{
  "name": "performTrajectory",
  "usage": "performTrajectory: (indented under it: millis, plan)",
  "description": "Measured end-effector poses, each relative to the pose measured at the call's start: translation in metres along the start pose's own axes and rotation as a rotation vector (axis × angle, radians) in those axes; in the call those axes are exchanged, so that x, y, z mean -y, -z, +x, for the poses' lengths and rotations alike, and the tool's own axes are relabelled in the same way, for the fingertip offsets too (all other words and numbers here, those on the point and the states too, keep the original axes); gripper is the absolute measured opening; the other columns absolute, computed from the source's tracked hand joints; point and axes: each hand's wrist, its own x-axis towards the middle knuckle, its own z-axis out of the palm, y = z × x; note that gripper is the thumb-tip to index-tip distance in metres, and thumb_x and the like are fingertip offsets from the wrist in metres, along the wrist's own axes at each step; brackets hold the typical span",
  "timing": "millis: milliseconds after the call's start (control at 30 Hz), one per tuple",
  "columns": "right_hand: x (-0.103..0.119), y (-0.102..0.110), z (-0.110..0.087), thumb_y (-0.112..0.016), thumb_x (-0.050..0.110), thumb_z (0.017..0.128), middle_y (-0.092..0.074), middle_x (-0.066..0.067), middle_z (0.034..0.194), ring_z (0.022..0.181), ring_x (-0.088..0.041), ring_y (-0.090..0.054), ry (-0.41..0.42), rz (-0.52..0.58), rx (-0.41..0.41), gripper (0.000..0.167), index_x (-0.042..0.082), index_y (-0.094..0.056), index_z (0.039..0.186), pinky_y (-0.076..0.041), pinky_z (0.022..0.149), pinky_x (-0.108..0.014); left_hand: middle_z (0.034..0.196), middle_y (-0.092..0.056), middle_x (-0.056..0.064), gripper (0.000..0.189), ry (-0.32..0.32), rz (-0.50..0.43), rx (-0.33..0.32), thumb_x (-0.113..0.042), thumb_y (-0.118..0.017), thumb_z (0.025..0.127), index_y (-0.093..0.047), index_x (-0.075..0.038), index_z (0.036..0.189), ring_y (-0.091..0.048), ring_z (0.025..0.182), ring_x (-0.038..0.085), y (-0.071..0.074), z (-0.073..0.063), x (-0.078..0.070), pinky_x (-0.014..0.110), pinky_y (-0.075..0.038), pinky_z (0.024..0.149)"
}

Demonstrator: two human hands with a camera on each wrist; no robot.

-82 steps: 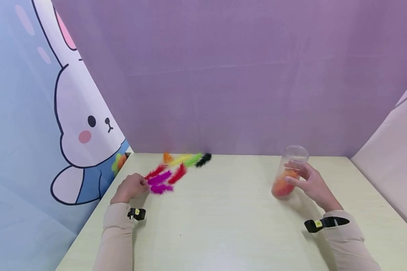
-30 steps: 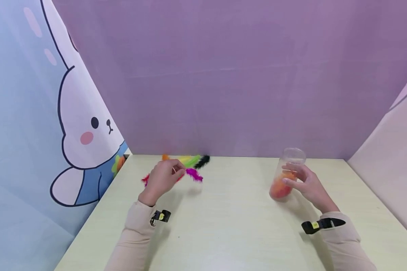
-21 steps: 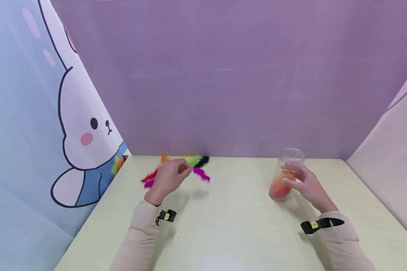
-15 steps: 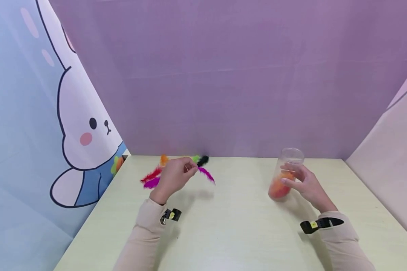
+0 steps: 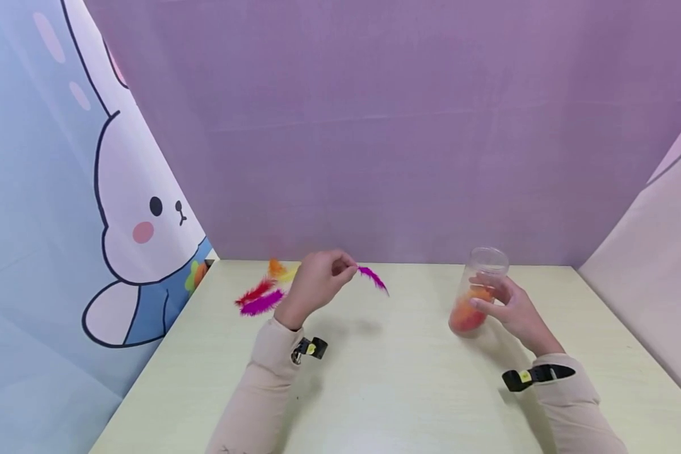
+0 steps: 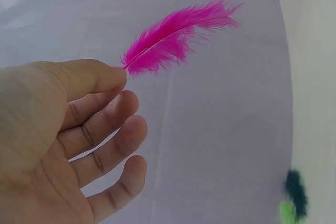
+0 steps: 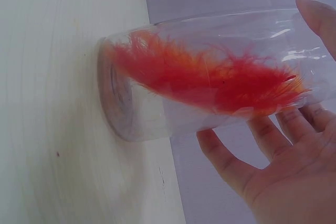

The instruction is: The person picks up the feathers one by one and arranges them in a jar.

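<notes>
My left hand [image 5: 320, 280] pinches a magenta feather [image 6: 173, 38] by its quill between thumb and forefinger, held above the table. In the left wrist view the other fingers are loosely bent and apart from it. My right hand [image 5: 519, 312] grips a clear jar [image 5: 470, 293], thumb on one side and fingers on the other. The jar stands on the table with its mouth upward. Red and orange feathers [image 7: 210, 80] lie inside it. Left of my left hand lie another magenta feather [image 5: 262, 303], a red feather [image 5: 256, 292], an orange feather [image 5: 275, 267] and a yellow feather [image 5: 288, 275].
A black feather [image 6: 296, 192] and a green feather [image 6: 286, 212] show in the left wrist view; my left hand hides them in the head view. The pale table [image 5: 397, 378] ends at a purple backdrop [image 5: 397, 139]. A rabbit-print cloth [image 5: 45, 252] hangs at left.
From among the loose feathers, my left hand has picked up one magenta feather and carried it right, toward the jar. My right hand has kept hold of the jar, nearly still.
</notes>
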Motion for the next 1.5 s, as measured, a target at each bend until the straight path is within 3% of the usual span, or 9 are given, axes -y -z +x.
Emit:
performTrajectory:
  millis: [267, 600, 933, 1500]
  plan:
    - [-0.002, -0.002, 0.001, -0.074, 0.033, 0.095, -0.062, -0.005, 0.142, 0.119, 0.015, -0.049, 0.006, 0.009, -0.001, 0.064, 0.011, -0.047, 0.149, -0.043, 0.093, -0.007, 0.081, -0.069, -0.007, 0.010, -0.056, -0.007, -0.016, -0.024, -0.070, 0.098, -0.076, -0.016, 0.099, -0.058, 0.072, 0.010, -0.004, 0.017, -0.021, 0.027, -0.051, 0.070]
    - [-0.002, -0.002, 0.002, -0.074, 0.034, 0.095, -0.061, -0.008, 0.144, 0.121, 0.014, -0.048, 0.004, 0.011, 0.007, 0.065, 0.011, -0.046, 0.150, -0.043, 0.094, -0.006, 0.080, -0.070, -0.005, 0.012, -0.098, -0.041, -0.018, -0.024, -0.069, 0.099, -0.077, -0.014, 0.102, -0.059, 0.071, 0.009, -0.007, 0.033, -0.046, 0.024, -0.050, 0.068]
    - [-0.008, -0.004, 0.004, -0.074, 0.032, 0.095, -0.058, -0.014, 0.145, 0.120, 0.013, -0.049, 0.021, 0.015, 0.001, 0.064, 0.011, -0.047, 0.149, -0.044, 0.095, -0.007, 0.078, -0.068, -0.006, 0.013, -0.104, -0.078, -0.015, -0.025, -0.068, 0.100, -0.076, -0.015, 0.103, -0.059, 0.069, 0.008, -0.014, 0.045, -0.070, 0.021, -0.048, 0.061]
    - [-0.007, -0.005, 0.004, -0.073, 0.033, 0.096, -0.057, -0.010, 0.146, 0.127, 0.000, -0.051, 0.007, 0.001, 0.007, 0.064, 0.011, -0.046, 0.150, -0.042, 0.094, -0.006, 0.080, -0.070, -0.007, 0.014, -0.199, -0.057, -0.076, -0.027, -0.069, 0.099, -0.077, -0.017, 0.102, -0.058, 0.069, 0.003, -0.031, 0.065, -0.102, 0.016, -0.044, 0.065]
